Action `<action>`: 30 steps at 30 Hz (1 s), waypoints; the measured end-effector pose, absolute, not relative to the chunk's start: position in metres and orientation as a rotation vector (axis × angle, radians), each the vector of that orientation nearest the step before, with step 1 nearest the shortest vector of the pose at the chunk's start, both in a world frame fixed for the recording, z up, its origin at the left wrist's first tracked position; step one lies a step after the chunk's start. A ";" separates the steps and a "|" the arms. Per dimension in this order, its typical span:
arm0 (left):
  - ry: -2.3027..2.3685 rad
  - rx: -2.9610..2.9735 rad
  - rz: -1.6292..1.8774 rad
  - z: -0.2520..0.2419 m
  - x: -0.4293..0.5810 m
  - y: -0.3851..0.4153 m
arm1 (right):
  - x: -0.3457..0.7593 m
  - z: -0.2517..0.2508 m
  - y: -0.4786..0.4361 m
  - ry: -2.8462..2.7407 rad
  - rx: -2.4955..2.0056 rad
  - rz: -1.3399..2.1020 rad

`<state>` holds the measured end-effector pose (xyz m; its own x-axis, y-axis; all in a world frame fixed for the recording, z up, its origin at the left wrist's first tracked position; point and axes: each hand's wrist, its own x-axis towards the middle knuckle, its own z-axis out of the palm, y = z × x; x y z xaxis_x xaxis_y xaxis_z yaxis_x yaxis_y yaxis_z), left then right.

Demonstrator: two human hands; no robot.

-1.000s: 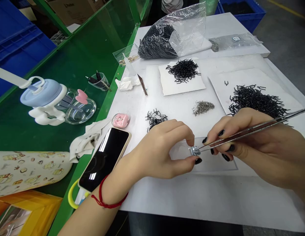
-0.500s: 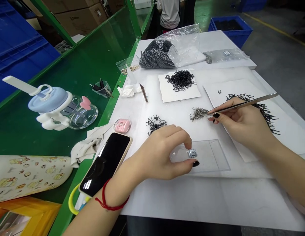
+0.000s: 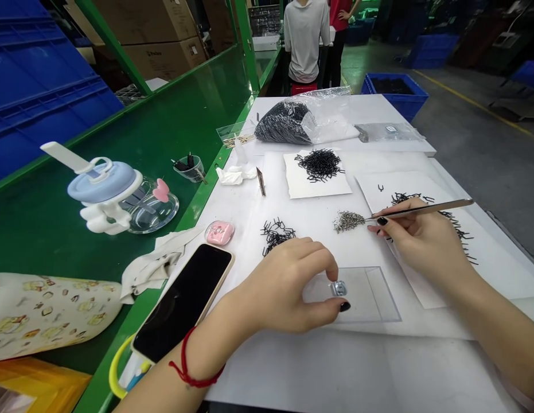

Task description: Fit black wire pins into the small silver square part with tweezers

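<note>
Head view: the right hand (image 3: 421, 241) has drawn back from the small metal fitting (image 3: 338, 288), gripping slim steel tweezers (image 3: 421, 210) like a pen, their tips now at the edge of a grey heap of tiny metal grains (image 3: 349, 221) beyond the clear plastic sheet (image 3: 370, 298). The left hand (image 3: 284, 287) pinches the shiny fitting between thumb and forefinger, on the sheet's left part. Thin, bent black wire staples (image 3: 277, 235) lie scattered beyond the sheet, to its left.
</note>
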<state>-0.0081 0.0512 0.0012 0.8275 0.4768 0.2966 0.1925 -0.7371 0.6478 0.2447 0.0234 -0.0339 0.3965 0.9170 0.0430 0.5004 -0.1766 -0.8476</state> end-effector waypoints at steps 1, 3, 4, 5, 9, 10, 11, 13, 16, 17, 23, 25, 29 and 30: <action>0.491 2.385 0.601 0.001 -0.008 0.051 | 0.245 -0.035 0.023 -1.247 -1.827 0.635; 0.496 2.385 0.599 0.001 -0.008 0.051 | 0.244 -0.036 0.023 -1.276 -1.845 0.644; 0.498 2.384 0.597 0.002 -0.008 0.051 | 0.244 -0.036 0.023 -1.286 -1.856 0.646; 0.500 2.383 0.595 0.001 -0.008 0.051 | 0.244 -0.035 0.023 -1.296 -1.867 0.645; 0.513 2.379 0.585 0.001 -0.008 0.051 | 0.243 -0.032 0.023 -1.335 -1.880 0.616; 0.519 2.378 0.584 0.001 -0.008 0.051 | 0.243 -0.031 0.023 -1.342 -1.874 0.613; 0.524 2.378 0.583 0.001 -0.008 0.051 | 0.243 -0.031 0.023 -1.347 -1.865 0.613; 0.530 2.376 0.580 0.001 -0.008 0.051 | 0.243 -0.031 0.023 -1.348 -1.840 0.617; 0.529 2.374 0.575 0.001 -0.008 0.051 | 0.245 -0.032 0.022 -1.333 -1.790 0.626; 0.528 2.374 0.574 0.001 -0.008 0.051 | 0.245 -0.032 0.022 -1.323 -1.769 0.631; 0.514 2.370 0.585 0.001 -0.008 0.051 | 0.245 -0.016 0.019 -1.272 -1.583 0.656; 0.505 2.369 0.593 0.001 -0.008 0.051 | 0.240 -0.008 0.014 -1.279 -1.487 0.680; 0.479 2.371 0.595 0.000 -0.007 0.051 | 0.224 0.001 -0.004 -1.363 -1.214 0.814; 0.474 2.372 0.593 0.000 -0.007 0.051 | 0.220 0.002 -0.009 -1.395 -1.150 0.872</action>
